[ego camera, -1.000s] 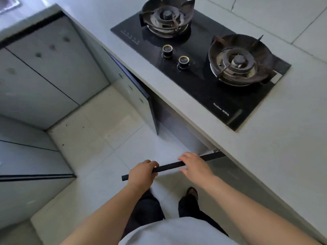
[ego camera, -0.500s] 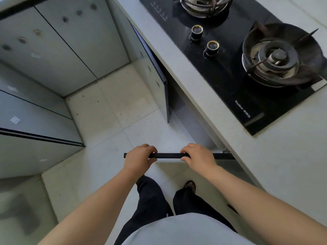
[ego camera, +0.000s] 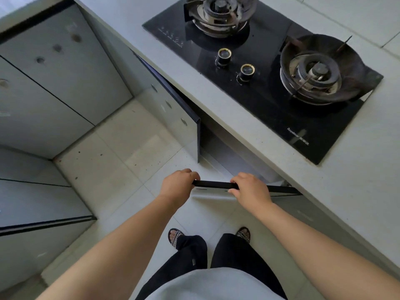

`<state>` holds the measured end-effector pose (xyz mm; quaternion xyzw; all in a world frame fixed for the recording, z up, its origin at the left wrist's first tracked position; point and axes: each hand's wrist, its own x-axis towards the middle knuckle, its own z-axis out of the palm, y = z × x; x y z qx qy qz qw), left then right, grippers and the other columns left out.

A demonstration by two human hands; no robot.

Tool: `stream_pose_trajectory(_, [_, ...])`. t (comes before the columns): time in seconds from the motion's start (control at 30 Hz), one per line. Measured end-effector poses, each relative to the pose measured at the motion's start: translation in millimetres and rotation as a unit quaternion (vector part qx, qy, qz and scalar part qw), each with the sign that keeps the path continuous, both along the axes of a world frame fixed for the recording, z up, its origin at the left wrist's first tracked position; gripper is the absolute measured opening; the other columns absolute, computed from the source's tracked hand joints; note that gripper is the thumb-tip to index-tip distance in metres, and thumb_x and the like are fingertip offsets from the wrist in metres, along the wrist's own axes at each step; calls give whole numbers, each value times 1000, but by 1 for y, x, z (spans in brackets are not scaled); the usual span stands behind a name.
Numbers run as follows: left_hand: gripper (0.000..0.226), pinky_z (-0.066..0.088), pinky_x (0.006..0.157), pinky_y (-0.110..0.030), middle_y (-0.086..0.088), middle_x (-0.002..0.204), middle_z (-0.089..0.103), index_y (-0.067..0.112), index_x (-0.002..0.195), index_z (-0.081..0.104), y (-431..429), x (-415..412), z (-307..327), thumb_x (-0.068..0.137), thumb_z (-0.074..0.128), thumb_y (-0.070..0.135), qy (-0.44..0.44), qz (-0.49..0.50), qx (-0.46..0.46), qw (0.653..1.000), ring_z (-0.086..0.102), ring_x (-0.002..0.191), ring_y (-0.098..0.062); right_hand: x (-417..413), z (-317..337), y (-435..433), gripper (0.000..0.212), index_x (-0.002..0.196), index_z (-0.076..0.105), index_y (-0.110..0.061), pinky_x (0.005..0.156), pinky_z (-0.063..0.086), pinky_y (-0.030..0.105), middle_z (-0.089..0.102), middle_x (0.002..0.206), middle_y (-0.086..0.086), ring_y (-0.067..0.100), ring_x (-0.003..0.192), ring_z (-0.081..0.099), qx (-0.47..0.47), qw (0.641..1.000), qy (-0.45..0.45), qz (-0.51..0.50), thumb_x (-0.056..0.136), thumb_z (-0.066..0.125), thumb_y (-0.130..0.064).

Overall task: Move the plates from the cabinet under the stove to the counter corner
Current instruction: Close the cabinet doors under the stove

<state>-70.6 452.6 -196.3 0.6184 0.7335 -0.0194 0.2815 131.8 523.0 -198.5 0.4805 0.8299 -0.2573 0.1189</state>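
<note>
Cabinet (ego camera: 238, 156) lay mostly hidden under the worktop (ego camera: 346, 180), and left hand (ego camera: 178, 187) and right hand (ego camera: 251, 189) each gripped the dark door edge (ego camera: 214, 184).

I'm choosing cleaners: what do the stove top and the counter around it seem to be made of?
Stove top: likely black glass, glossy, with sharp reflections. Counter: pale stone or composite, matte and even; which one is unclear.
</note>
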Motion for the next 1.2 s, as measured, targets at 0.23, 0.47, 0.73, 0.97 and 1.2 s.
stream_pose_trajectory(0.23, [25, 50, 71, -33, 4, 111, 60, 28, 117, 55, 29, -16, -3, 94, 49, 21, 3, -73, -11, 997, 57, 99, -20, -35, -2, 3, 29, 116, 59, -18, 77, 42, 28, 59, 115, -2, 18, 105, 51, 11, 999, 16, -38, 92, 54, -33])
stream_pose_trajectory(0.47, [28, 50, 72, -32, 6, 115, 59, 29, 118, 55, 67, -33, 0, 95, 48, 15, 9, -64, 0, 998, 53, 104, -19, -45, -7, 32, 27, 117, 57, -19, 72, 37, 25, 57, 116, -3, 17, 107, 50, 12, 996, 40, -73, 94, 50, -31])
stream_pose_trajectory(0.73, [22, 44, 67, -26, 7, 115, 58, 29, 117, 55, 115, -44, 5, 96, 47, 26, 27, -166, -23, 986, 53, 105, -17, -52, -5, 39, 30, 122, 56, -18, 79, 41, 26, 56, 120, -3, 17, 112, 47, 16, 983, 67, -170, 95, 49, -29])
stream_pose_trajectory(0.97, [26, 47, 73, -30, 7, 120, 56, 29, 121, 52, 149, -54, 0, 97, 44, 26, 18, -252, -17, 967, 51, 109, -18, -67, -8, 43, 28, 116, 61, -12, 87, 38, 26, 58, 119, -1, 20, 110, 50, 75, 957, 59, -273, 92, 55, -25])
stream_pose_trajectory(1.2, [32, 48, 78, -33, 6, 124, 53, 28, 129, 49, 169, -65, -2, 98, 42, 22, 13, -345, 14, 938, 49, 114, -19, -90, -14, 37, 23, 107, 66, -8, 76, 46, 32, 62, 110, 5, 25, 105, 54, 135, 916, 58, -373, 87, 63, -19])
